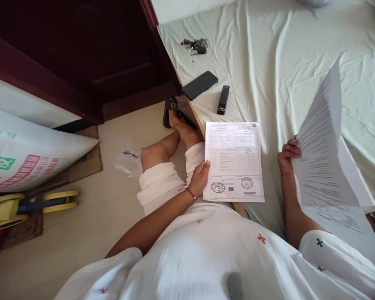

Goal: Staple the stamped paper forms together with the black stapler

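Paper, thin and floppy: left hand [199, 178] pinches stamped form [234, 162] at its edge; right hand [288, 155] grips raised sheets [323, 166], sagging beyond fingers.

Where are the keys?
In the head view, the keys lie on the pale bed sheet, upper middle, beyond the black phone.

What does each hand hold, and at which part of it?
The left hand grips the stamped sheet at its lower left edge. The right hand holds the lifted pages at their left edge.
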A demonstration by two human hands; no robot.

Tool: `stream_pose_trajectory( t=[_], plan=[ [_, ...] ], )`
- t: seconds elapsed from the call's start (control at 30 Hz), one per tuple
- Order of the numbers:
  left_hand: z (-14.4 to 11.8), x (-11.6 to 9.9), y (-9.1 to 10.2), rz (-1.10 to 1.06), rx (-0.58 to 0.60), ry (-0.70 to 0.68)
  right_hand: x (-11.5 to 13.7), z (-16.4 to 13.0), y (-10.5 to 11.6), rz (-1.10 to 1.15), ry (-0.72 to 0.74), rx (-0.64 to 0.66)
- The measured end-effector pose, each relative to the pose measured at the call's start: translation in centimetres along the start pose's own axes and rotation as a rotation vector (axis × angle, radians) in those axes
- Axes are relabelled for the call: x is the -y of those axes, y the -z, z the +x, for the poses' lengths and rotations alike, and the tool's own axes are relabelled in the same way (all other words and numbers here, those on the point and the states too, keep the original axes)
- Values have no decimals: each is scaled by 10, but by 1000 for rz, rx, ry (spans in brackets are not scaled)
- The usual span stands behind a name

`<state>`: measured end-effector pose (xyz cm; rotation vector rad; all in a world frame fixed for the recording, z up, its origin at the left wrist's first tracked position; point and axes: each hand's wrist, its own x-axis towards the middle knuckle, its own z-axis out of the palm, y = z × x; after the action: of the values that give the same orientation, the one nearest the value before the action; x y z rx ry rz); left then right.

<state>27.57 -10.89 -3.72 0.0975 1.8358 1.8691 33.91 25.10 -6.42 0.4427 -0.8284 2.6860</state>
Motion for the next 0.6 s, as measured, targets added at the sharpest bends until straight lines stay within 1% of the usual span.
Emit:
stream_pose_trajectory(
  t=[0.07,0.13,0.27,0.4,0.5,0.6],
  plan=[
    [0,0,0,8,-10,-1,0,-2,3,22,-6,7],
    [0,-1,0,8,-16,3,1,-4,5,6,-18,-25],
    [0,-1,0,-14,-13,20,8,-6,11,-98,-52,-130],
    [0,0,-1,-32,-21,28,9,-5,14,-212,9,-235],
    [0,1,0,-39,-22,27,2,-4,3,-351,90,-370],
    [0,3,1,-47,-19,26,-9,-2,-18,-557,140,-554]
  ],
)
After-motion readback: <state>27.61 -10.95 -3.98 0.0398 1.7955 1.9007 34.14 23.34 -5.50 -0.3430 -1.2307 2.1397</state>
